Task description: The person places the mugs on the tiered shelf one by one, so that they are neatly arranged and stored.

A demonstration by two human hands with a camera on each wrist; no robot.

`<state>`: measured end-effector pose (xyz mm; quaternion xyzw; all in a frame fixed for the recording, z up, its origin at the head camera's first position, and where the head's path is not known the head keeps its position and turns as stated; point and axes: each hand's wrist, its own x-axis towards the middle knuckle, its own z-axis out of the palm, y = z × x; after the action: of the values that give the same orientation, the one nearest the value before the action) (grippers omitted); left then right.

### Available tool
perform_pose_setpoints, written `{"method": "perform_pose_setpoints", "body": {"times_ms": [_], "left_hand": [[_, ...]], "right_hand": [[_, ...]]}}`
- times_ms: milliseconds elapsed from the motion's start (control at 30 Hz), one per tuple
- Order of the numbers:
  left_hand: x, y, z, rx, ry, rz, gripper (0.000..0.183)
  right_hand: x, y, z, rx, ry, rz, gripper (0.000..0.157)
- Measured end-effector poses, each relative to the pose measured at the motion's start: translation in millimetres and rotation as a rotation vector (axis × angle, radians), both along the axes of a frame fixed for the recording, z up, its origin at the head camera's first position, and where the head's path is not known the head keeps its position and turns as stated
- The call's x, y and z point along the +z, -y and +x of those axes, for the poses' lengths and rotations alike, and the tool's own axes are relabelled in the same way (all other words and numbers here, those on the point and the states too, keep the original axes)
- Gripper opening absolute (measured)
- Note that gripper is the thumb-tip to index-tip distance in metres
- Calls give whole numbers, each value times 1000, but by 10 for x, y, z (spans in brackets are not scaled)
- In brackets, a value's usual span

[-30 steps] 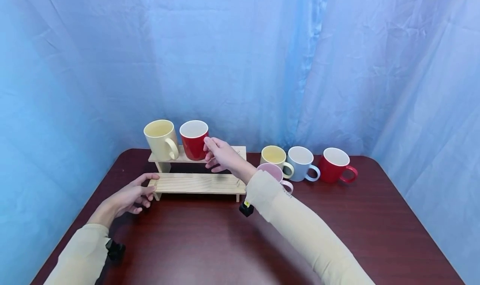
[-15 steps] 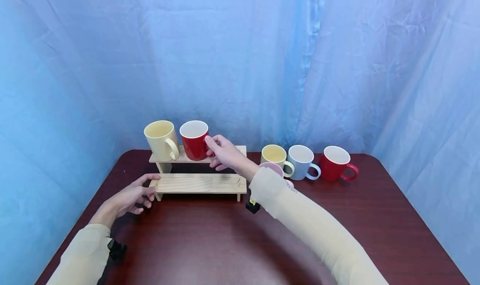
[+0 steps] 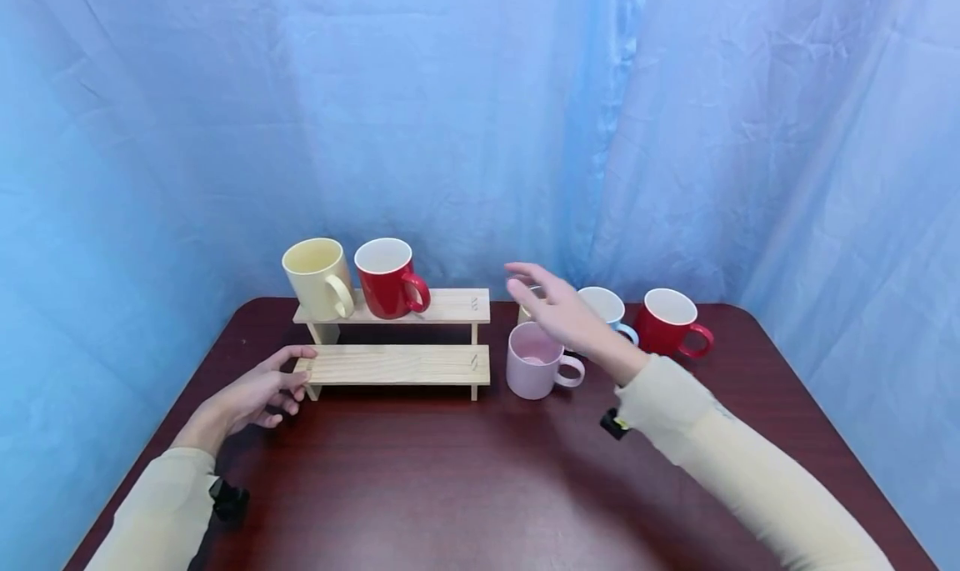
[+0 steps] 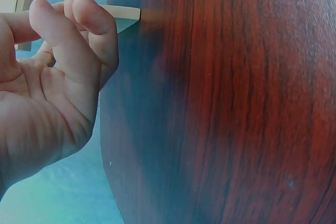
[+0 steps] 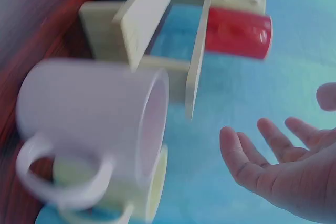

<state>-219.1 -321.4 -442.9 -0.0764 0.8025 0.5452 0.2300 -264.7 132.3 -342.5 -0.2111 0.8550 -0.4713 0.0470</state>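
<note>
A two-tier wooden rack (image 3: 397, 367) stands at the back left of the table. My left hand (image 3: 251, 396) grips the left end of its lower shelf, index finger over the top and thumb at the edge. A cream mug (image 3: 318, 283) and a red mug (image 3: 386, 283) stand upright on the upper shelf, handles to the right. My right hand (image 3: 566, 313), fingers spread and holding nothing, is in the air over a pink mug (image 3: 531, 367). In the right wrist view the pink mug (image 5: 89, 114) is left of my right hand (image 5: 283, 166).
A yellow mug (image 5: 152, 190) stands behind the pink one, mostly hidden by my right hand in the head view. Farther right are a light blue mug (image 3: 603, 304) and another red mug (image 3: 663, 325). Blue curtains (image 3: 450, 121) hang behind the dark red table (image 3: 420, 488).
My right hand has let go of the red mug's handle on the upper shelf and moved right, over the pink mug. My left hand stays on the rack.
</note>
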Motion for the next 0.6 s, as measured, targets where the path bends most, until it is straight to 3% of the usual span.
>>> {"method": "perform_pose_setpoints", "body": {"times_ms": [100, 200, 433, 600], "left_hand": [[6, 3, 2, -1, 0, 3, 46], [25, 21, 16, -2, -1, -2, 46], [48, 2, -17, 2, -4, 5, 45], [43, -7, 8, 0, 0, 15, 47]], "right_hand": [[-78, -309, 28, -17, -33, 28, 51], [-217, -571, 103, -22, -4, 49, 55], [-626, -1057, 317, -19, 241, -83, 64], [-918, -1181, 398, -19, 372, -145, 63]]}}
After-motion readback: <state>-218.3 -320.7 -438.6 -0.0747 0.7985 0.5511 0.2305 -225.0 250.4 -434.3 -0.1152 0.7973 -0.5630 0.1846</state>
